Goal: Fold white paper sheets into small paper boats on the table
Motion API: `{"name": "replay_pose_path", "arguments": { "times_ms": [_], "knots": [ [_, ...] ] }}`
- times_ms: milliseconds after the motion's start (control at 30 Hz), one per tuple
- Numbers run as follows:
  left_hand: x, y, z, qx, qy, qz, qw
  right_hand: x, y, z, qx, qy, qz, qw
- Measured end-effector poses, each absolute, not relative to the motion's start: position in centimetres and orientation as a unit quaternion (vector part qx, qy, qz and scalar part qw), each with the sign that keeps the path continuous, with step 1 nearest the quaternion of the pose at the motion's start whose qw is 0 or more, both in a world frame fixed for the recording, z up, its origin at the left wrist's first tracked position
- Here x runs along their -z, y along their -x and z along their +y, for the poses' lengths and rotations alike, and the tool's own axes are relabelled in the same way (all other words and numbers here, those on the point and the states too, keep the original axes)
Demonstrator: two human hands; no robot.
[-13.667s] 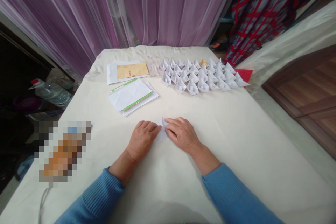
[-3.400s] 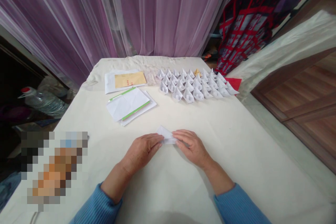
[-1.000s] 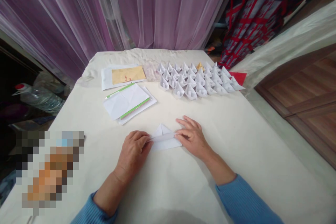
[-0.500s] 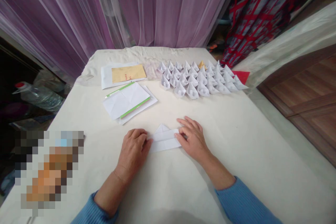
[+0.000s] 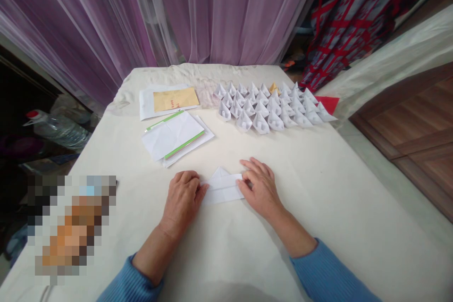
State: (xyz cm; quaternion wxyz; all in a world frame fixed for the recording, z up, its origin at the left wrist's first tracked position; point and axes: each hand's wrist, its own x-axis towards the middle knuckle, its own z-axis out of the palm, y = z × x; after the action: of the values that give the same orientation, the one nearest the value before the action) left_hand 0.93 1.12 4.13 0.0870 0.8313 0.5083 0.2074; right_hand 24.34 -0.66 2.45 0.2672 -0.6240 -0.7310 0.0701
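On the table point(image 5: 354, 193), left hand point(image 5: 182, 198) and right hand point(image 5: 261, 188) pinch folded paper point(image 5: 223, 189) ends; likely fold-up step, next needs even creasing.

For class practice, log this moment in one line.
left hand: on folded paper, left end; right hand: right end; paper boats: beyond

passable tablecloth point(image 5: 339, 198) rightward, paper boats point(image 5: 275, 105) ahead

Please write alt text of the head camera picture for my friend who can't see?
A person's left hand and right hand hold a folded white paper on a table. Beyond stand rows of boat-like paper shapes, with stacked papers to their left.
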Motion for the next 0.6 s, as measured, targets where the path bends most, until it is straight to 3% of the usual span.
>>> {"name": "replay_pose_path", "arguments": {
  "times_ms": [600],
  "knots": [
    [-4.14, -1.2, 1.2, -0.169, -0.831, 0.523, 0.08, -2.23, -24.05, -0.59, -0.057, 0.63, -0.722, 0.28]
  ]
}}
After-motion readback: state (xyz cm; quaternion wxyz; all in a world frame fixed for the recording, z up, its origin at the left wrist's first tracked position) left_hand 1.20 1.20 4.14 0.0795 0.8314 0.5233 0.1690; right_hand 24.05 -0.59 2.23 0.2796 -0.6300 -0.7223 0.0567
